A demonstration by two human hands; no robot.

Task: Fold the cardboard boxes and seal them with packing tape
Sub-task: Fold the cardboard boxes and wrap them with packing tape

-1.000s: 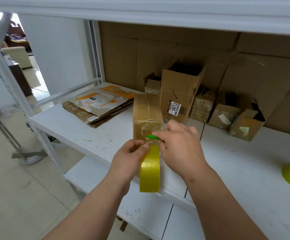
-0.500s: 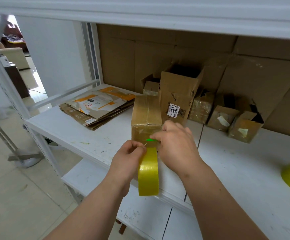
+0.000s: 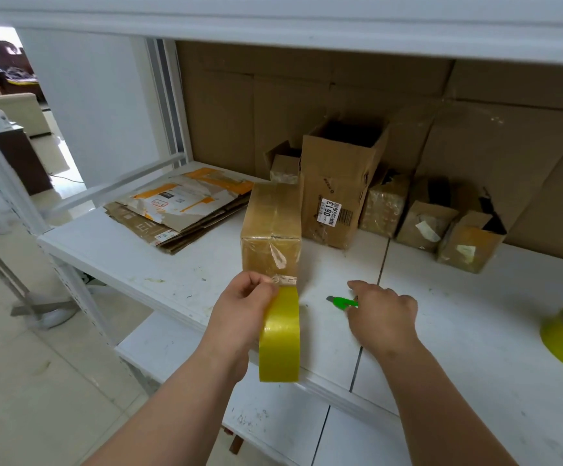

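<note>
I am looking down at a scuffed white tabletop (image 3: 458, 331) inside a shelving bay lined with cardboard. At lower centre my left hand (image 3: 243, 314) is gripping the yellow tape roll (image 3: 280, 341), held on edge. My right hand (image 3: 384, 314) is pinching a green cutter (image 3: 342, 302), blade pointing left. Beyond, at frame centre, the taped box (image 3: 271, 227) is lying lengthwise, running away from me.

Brown cardboard box (image 3: 271, 230) under glossy tape; tape roll (image 3: 280, 338) shiny yellow; shelf (image 3: 475, 331) white, scuffed.
</note>
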